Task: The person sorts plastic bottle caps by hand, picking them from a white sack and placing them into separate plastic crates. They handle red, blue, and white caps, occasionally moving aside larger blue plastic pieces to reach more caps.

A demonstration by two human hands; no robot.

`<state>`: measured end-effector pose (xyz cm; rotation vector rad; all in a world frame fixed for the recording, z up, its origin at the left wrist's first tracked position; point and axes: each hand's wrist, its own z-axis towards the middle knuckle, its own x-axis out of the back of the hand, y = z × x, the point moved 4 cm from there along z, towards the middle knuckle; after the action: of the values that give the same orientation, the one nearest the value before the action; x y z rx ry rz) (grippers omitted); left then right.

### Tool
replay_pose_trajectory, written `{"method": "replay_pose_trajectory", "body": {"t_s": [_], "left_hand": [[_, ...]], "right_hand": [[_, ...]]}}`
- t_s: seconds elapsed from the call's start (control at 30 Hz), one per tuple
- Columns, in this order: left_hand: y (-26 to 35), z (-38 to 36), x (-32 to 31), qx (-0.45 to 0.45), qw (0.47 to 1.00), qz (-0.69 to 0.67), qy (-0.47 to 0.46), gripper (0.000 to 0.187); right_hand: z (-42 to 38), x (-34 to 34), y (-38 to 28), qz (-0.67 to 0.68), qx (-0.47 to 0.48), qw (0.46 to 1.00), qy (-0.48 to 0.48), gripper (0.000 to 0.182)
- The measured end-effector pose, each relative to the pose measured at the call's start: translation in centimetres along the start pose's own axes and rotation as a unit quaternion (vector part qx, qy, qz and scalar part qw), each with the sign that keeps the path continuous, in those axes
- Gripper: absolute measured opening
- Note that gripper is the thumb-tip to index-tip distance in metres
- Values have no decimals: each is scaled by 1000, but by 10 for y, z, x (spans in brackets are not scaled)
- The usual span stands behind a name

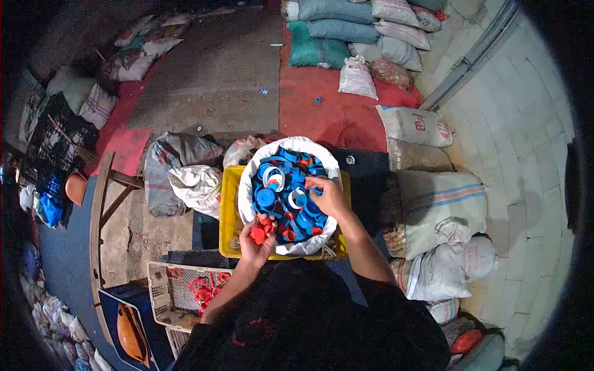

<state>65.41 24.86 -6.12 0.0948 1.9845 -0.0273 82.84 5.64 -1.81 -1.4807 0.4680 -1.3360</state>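
Observation:
A white sack (287, 144) with its rim rolled open stands in a yellow crate (230, 216). Blue plastic caps (266, 198) fill it, with some red and white pieces among them. At the sack's lower left edge, my left hand (255, 248) is cupped round several red caps (260, 231). My right hand (328, 196) reaches over the right part of the sack, its fingers bent together at a small red piece; the exact grip is too small to make out.
A beige basket (159, 297) with red pieces stands at the lower left, beside a wooden frame (96, 241). White sacks (439, 204) line the right wall. More full sacks (340, 31) are stacked at the back. A blue ring (318, 99) lies on the red floor.

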Motion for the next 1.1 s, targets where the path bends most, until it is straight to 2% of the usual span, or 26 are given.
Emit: {"method": "replay_pose_trajectory", "body": {"t_s": [0.13,0.23,0.3,0.37,0.4,0.53,0.63,0.7,0.77,0.8,0.9,0.93,1.03,1.07,1.1], "left_hand": [[1,2,3,2,1000,6,-12,31],[1,2,1,10,1000,-1,-16,32],[-1,-1,-4,20,1000,-15,-15,33],[-2,-2,-9,16,1000,-1,-6,33],[-3,-3,-12,14,1000,6,-1,33],[-8,2,-18,22,1000,8,15,33],[-13,8,-20,23,999,21,32,36],[-14,12,-20,33,999,37,-1,37],[-18,17,-21,37,998,32,-36,37],[-18,20,-22,30,998,38,-47,37],[-19,20,-20,54,998,-21,-24,36],[-19,22,-17,44,999,-21,-17,37],[-17,17,-20,13,999,-26,-19,38],[-16,16,-22,2,999,-23,-32,39],[-14,13,-26,-6,999,-28,-46,39]], "right_hand": [[-17,3,-4,68,-19,995,67,33],[-30,-4,-1,262,-129,951,106,31],[-43,-14,3,466,-226,852,75,25],[-56,-27,2,666,-282,689,45,25],[-59,-30,-5,672,-278,685,38,22],[-70,-33,-48,657,-258,709,6,17],[-72,-35,-71,499,-238,833,-11,15],[-73,-40,-85,364,-170,915,-36,14],[-73,-44,-100,228,-96,967,-57,17],[-73,-38,-118,108,-88,988,-66,17],[-76,-43,-131,-22,76,997,26,15],[-79,-46,-131,-38,89,995,20,20],[-84,-60,-135,26,17,996,78,26],[-88,-65,-131,21,18,998,60,44],[-93,-73,-125,101,-10,988,113,47]]}}
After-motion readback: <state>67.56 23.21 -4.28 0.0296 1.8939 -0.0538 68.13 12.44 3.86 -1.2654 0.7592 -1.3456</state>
